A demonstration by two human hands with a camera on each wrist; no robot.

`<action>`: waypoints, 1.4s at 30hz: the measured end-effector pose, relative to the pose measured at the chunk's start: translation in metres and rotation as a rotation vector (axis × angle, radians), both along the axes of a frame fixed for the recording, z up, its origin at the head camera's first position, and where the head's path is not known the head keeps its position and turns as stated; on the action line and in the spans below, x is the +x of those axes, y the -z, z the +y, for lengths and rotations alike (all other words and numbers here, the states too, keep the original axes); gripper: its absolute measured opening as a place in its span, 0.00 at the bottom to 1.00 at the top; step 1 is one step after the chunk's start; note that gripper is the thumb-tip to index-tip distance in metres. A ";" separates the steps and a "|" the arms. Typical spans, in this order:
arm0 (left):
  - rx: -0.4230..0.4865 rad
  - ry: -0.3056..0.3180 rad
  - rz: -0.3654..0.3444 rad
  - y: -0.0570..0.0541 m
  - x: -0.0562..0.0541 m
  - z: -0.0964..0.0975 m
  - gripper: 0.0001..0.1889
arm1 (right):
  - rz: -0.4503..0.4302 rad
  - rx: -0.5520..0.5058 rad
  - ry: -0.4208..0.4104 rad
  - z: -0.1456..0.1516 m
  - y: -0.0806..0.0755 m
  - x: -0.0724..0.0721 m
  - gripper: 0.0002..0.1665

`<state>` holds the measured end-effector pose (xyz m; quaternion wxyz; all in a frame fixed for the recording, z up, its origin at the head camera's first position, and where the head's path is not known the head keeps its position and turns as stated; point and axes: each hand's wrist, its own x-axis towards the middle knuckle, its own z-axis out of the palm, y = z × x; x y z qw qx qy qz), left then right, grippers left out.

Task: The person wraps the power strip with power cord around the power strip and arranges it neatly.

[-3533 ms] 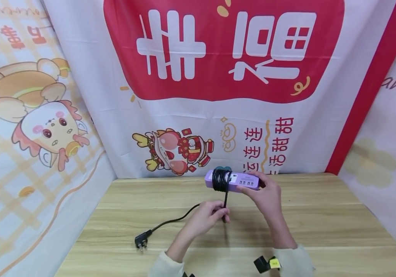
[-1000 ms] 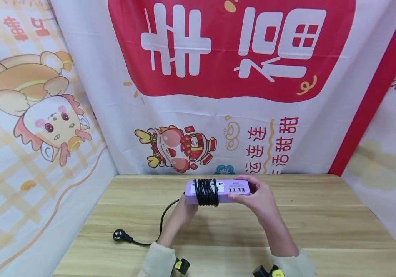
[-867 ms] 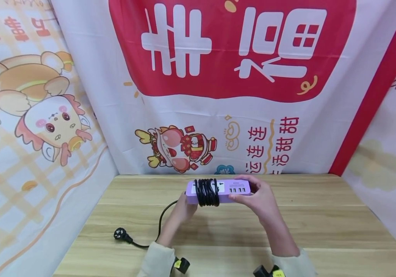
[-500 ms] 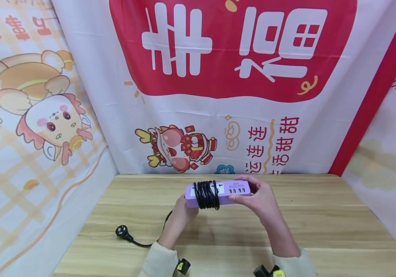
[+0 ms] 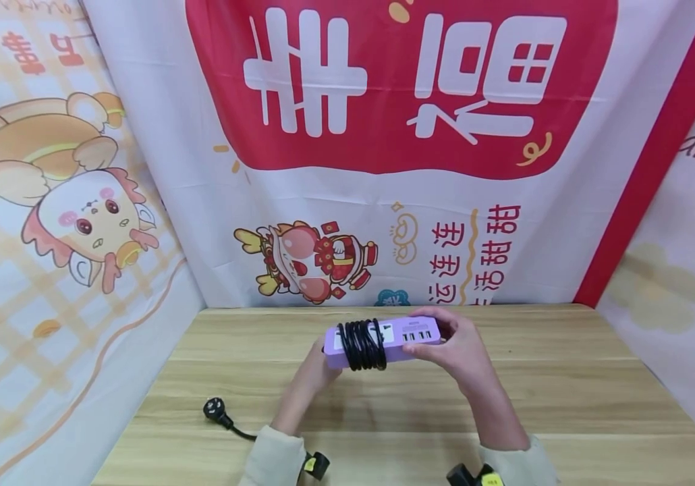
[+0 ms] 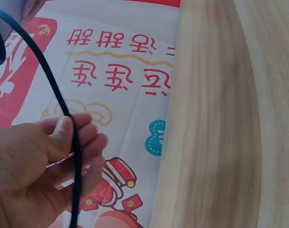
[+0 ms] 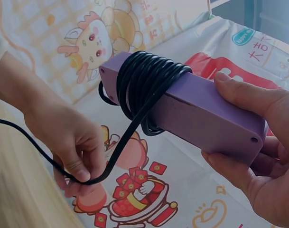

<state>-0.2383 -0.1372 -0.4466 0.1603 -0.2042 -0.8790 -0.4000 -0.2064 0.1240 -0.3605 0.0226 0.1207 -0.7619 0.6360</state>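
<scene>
A lavender power strip (image 5: 420, 334) is held above the table, its socket and USB side facing up. My right hand (image 5: 465, 351) grips its right end, thumb and fingers on opposite sides, as the right wrist view shows. Several turns of black cord (image 7: 144, 88) wrap around the other half. My left hand (image 5: 314, 368) is under and behind the left end in the head view, partly hidden by the strip. In the left wrist view, that hand's thumb and fingers pinch the cord's free length (image 6: 54, 85). The black plug (image 5: 214, 410) lies at the left on the table.
The wood-grain tabletop (image 5: 542, 391) stretches below both hands. Printed cloth walls stand behind the table (image 5: 335, 236), at the left (image 5: 80, 223) and at the right (image 5: 675, 270). Small black wrist-worn devices (image 5: 317, 466) sit near the sleeves.
Since the earliest frame, my left hand has gone from in front of the strip to beneath its left end, carrying the cord. Strip and plug have shifted left. Lately, the strip has lowered slightly.
</scene>
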 end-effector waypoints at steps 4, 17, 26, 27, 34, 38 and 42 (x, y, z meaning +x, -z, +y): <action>0.040 0.020 0.118 -0.001 -0.008 -0.004 0.09 | 0.011 0.054 -0.022 -0.001 0.000 0.000 0.34; 0.009 -0.183 0.193 -0.016 -0.011 -0.006 0.04 | 0.104 0.220 -0.176 -0.002 0.016 -0.009 0.34; 0.041 -0.189 0.223 -0.021 -0.008 -0.001 0.05 | 0.228 0.320 -0.261 -0.003 0.026 -0.014 0.34; 0.046 -0.191 0.222 -0.022 -0.007 -0.001 0.05 | 0.234 0.326 -0.274 -0.004 0.027 -0.015 0.35; 0.055 -0.210 0.254 -0.027 -0.003 -0.001 0.04 | 0.205 0.341 -0.267 -0.008 0.030 -0.018 0.35; 0.037 -0.193 0.266 -0.030 -0.003 0.000 0.03 | 0.182 0.350 -0.202 -0.006 0.035 -0.022 0.34; 0.024 -0.153 0.276 -0.033 0.001 0.005 0.02 | 0.148 0.385 -0.127 -0.006 0.041 -0.028 0.34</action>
